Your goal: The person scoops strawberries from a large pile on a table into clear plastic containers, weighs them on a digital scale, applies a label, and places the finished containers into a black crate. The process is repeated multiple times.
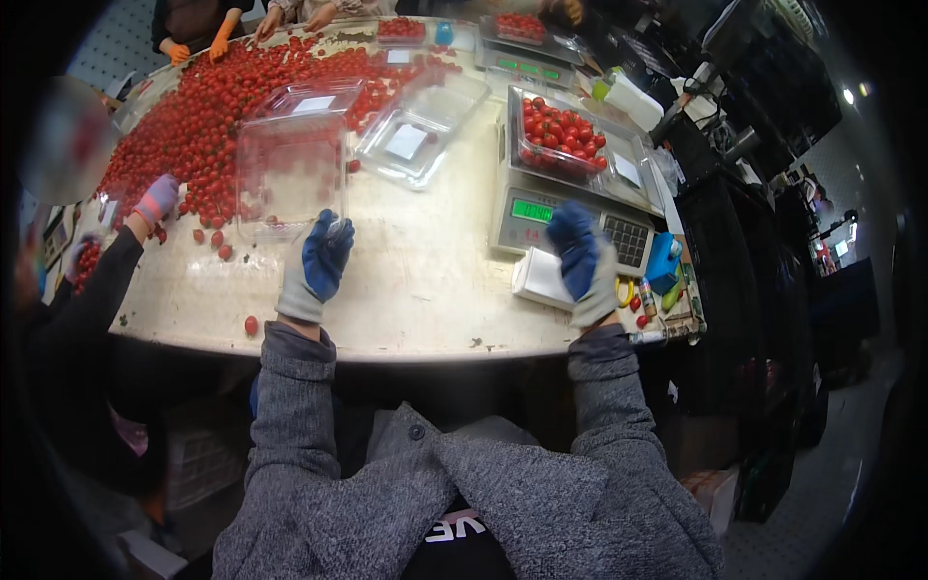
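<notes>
My left hand [322, 264], in a blue-coated grey work glove, grips the near right corner of an open clear plastic clamshell box [291, 170]. The box shows no tomatoes in its tray, and a white label [314, 104] is on its lid. My right hand [582, 264], gloved alike and blurred, is over the front of a digital scale [522, 235], beside a stack of white paper [540, 275]. Whether its fingers hold anything is unclear. On the scale sits an open clamshell box [516, 130] filled with red cherry tomatoes [554, 130].
A large heap of cherry tomatoes [217, 101] covers the table's [420, 290] left and far side. Another open clamshell [406, 138] lies mid-table. A co-worker's gloved hand [156, 199] reaches in at left; others work opposite. A blue bottle [662, 262] stands at the right edge.
</notes>
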A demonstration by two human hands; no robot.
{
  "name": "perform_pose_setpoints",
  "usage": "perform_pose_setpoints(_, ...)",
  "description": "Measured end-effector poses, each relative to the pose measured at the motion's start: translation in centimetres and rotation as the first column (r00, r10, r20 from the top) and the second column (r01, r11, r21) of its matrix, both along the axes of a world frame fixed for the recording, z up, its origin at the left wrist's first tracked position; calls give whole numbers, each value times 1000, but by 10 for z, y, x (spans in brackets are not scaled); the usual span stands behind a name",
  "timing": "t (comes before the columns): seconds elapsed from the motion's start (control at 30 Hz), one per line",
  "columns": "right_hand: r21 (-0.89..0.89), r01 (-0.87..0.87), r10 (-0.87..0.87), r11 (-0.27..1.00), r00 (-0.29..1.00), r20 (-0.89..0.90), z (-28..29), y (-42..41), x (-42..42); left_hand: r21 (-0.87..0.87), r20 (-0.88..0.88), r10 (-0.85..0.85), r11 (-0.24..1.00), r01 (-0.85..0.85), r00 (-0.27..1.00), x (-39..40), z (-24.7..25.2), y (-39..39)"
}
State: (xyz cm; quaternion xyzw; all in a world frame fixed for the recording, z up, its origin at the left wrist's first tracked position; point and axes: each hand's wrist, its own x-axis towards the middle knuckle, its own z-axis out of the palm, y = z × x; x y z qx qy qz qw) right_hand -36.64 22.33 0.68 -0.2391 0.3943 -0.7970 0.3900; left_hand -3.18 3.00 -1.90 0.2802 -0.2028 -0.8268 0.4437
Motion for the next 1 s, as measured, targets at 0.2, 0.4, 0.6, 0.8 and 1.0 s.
perform_pose_setpoints(0.2, 414, -230, 333, 881, 922, -198, -18, 23, 119, -43, 48, -5, 999, 7, 999, -3, -7, 1)
perform_pose_setpoints(0.4, 400, 88, 368, 912, 254, -895, -54, 32, 145, -46, 41, -140, 989, 142, 989, -14, -19, 1)
perform_pose_setpoints(0.6, 358, 131, 340, 925, 144, -930, -51, 28, 150, -22, -193, -299, 953, 301, 934, -25, -42, 15)
perform_pose_setpoints(0.8, 328, 171, 308, 929, 135, -942, -50, 31, 153, 67, 35, -501, 865, 498, 865, -39, -24, 31)
perform_pose_setpoints(1.0, 329, 141, 309, 934, 151, -939, -52, 28, 154, -256, 894, -81, 715, 650, 441, 17, 29, 68)
